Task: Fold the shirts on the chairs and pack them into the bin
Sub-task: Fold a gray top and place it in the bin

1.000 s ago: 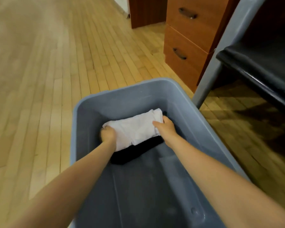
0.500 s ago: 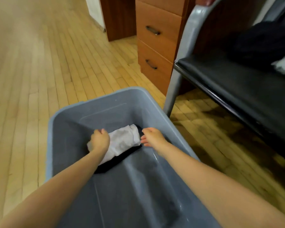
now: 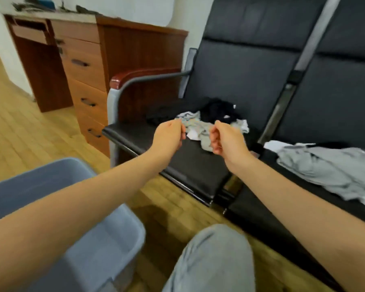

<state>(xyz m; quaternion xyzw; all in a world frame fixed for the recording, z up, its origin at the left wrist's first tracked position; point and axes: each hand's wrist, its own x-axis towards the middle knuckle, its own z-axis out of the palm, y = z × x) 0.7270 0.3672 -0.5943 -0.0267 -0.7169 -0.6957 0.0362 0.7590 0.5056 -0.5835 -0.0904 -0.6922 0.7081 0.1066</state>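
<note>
Black seating: two padded chairs joined in a row, grey metal frame, wood-capped armrest at the left end.
Left seat load: crumpled pile of shirts, dark ones behind, pale grey and white ones in front, unfolded.
Right seat load: light grey shirt spread loosely over the seat, with a strip of white cloth at its far edge.
Bin: blue-grey plastic, on the floor at lower left, beside the chair row; the left forearm crosses in front of it and its inside is not visible.
Surroundings: wooden drawer cabinet against the wall, left of the chairs; plank floor; a knee in pale jeans at the lower edge.
Obstruction: both hands stand in front of the pile on the left seat and cover part of it.
Left hand: raised above the seat front, grip loosely curled, holding nothing.
Right hand: level with the left and just beside it, grip loosely curled, holding nothing; contact with the cloth behind it cannot be told.
</note>
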